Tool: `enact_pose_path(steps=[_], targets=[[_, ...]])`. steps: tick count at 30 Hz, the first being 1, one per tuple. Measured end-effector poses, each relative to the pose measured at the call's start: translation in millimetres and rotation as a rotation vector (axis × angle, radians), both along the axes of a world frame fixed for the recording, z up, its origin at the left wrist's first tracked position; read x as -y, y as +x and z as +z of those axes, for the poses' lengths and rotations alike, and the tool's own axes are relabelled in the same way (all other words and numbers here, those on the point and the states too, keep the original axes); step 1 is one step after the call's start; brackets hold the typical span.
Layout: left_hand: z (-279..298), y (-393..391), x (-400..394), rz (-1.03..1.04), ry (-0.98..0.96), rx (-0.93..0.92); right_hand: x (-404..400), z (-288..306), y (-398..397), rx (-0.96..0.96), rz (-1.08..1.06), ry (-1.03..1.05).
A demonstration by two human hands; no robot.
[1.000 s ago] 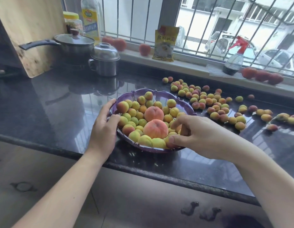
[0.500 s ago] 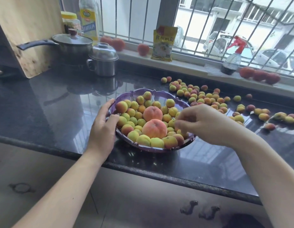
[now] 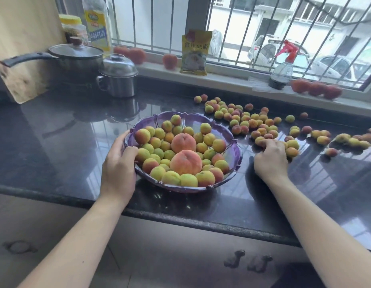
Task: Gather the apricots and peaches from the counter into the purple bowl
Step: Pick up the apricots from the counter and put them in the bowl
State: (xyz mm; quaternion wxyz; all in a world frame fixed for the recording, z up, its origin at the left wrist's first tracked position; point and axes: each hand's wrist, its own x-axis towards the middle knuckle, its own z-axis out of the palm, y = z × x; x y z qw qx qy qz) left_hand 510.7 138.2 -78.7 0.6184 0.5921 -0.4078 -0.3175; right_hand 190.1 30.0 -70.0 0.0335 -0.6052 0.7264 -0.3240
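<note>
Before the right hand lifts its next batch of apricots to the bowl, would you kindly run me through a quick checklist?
1. Bowl steadied: ok, the left hand holds its left rim.
2. Right hand on fruit: ok, its fingers curl over apricots at the near edge of the pile.
3. Grip firm enough to lift: cannot tell, the fingertips are hidden.
4. Room in the bowl: ok, but it is already heaped around two peaches, with a gap along the right wall.
5. Path from pile to bowl: ok, only bare counter lies between.
6. Strays near the counter edge: ok, none seen there.
</note>
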Motion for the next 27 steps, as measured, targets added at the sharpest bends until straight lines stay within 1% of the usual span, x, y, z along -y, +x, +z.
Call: enact_pose_path(steps=[2, 6, 8, 10, 14, 17, 19, 21, 23, 25, 27], targets=[[1.0, 0.8, -0.6, -0.002, 0.010, -0.002, 10.5, 1.1, -2.7, -0.057, -0.027, -0.003], [2.5, 0.5, -2.0, 0.005, 0.025, 0.009, 28.9, -0.5, -5.8, -0.304, -0.021, 0.043], [1.8, 1.6, -1.6, -0.004, 0.037, 0.005, 35.8, -3.3, -5.3, -0.344, -0.043, 0.037], [1.0, 1.9, -1.2, -0.015, 0.043, 0.005, 40.2, -6.3, -5.0, -0.322, -0.073, 0.012], [0.7, 1.6, -1.0, -0.018, 0.045, 0.006, 39.3, -8.1, -7.4, -0.242, -0.049, -0.065], [1.0, 1.5, -2.1, -0.022, 0.041, -0.008, 33.0, -8.5, -5.8, -0.180, 0.087, -0.135], [1.7, 1.4, -2.7, -0.029, 0.038, -0.019, 30.4, -8.3, -5.4, -0.106, 0.177, -0.162], [2.2, 1.1, -2.6, -0.034, 0.031, -0.024, 30.4, -6.8, -6.3, -0.030, 0.206, -0.181], [2.3, 1.2, -1.4, -0.031, 0.013, -0.026, 29.8, -3.4, -7.3, 0.076, 0.203, -0.169], [2.9, 0.9, -1.2, -0.042, 0.009, -0.033, 25.9, 3.1, -6.8, 0.241, 0.190, -0.108], [3.2, 0.5, -1.2, -0.061, 0.006, -0.038, 18.6, 15.4, -3.6, 0.411, 0.238, -0.026]])
